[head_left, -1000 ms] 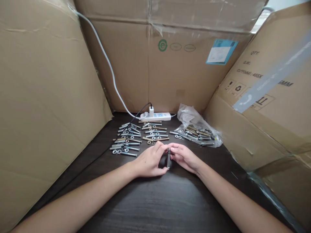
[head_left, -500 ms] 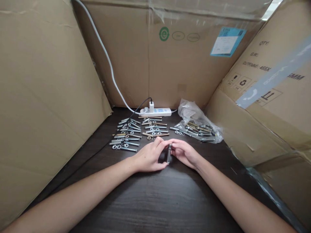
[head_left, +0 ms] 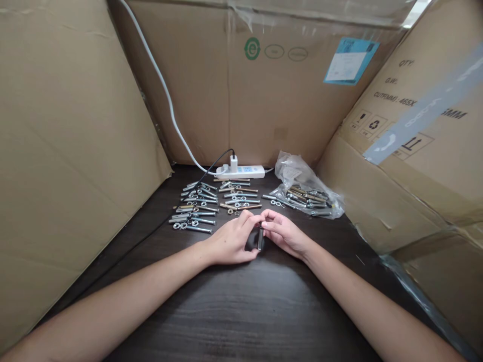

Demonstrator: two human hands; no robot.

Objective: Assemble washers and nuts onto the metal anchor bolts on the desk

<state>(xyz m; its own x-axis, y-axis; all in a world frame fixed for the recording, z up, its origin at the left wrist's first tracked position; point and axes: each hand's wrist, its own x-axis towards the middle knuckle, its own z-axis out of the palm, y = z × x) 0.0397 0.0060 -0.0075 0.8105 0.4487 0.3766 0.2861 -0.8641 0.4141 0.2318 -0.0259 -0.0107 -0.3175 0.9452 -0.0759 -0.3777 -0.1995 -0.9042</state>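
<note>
While left hand (head_left: 234,240) grips a bolt (head_left: 260,239) lengthwise, right hand (head_left: 286,234), grip pinching its twelve-o'clock end, covers more of it than before.

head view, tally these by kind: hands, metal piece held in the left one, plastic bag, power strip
Hands, bare left and bare right: 2
Grey cylindrical metal piece: 1
Clear crumpled plastic bag: 1
White rectangular plastic power strip: 1
Total: 5
</note>
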